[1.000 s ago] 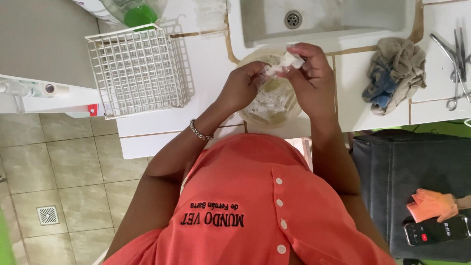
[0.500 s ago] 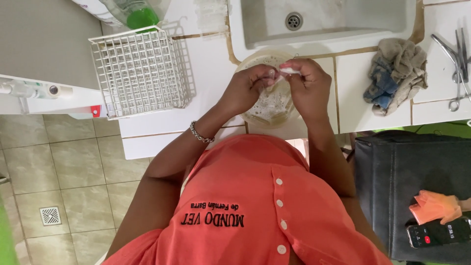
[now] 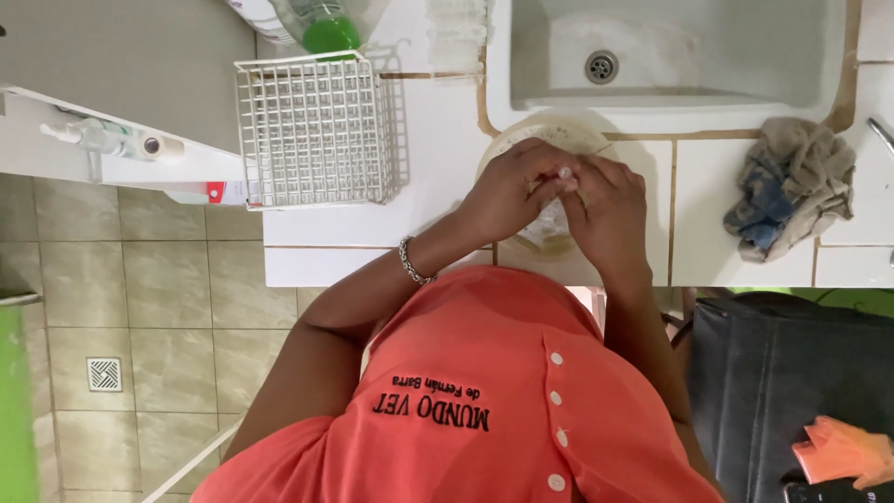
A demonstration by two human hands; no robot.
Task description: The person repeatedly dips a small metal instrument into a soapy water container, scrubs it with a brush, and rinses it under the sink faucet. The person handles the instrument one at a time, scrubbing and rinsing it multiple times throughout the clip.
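Far left: one white shelf (image 3: 112,154) with one small pump bottle (image 3: 93,137) lying on it, over a tiled floor with one square drain grate (image 3: 103,373). Next over, one white wire basket (image 3: 315,130) standing on the white tiled surface (image 3: 438,177), with one green-capped clear bottle (image 3: 321,23) just behind it. Then one silver chain bracelet (image 3: 412,262) on the left wrist. Left hand (image 3: 510,191) and right hand (image 3: 607,214) pressed together over one round pale bowl (image 3: 545,140), which sits on the surface right in front of one white sink (image 3: 670,56) with one round drain (image 3: 602,66). Fingers of both hands curled in narrow, pinching one small white tube-like thing (image 3: 564,173) between them, above the bowl; can't tell exactly what it is. Further right, one crumpled grey and blue rag (image 3: 792,186) on the surface, well apart from the hands. Bottom right, one dark bag (image 3: 782,391) with one orange cloth (image 3: 843,449) on top.
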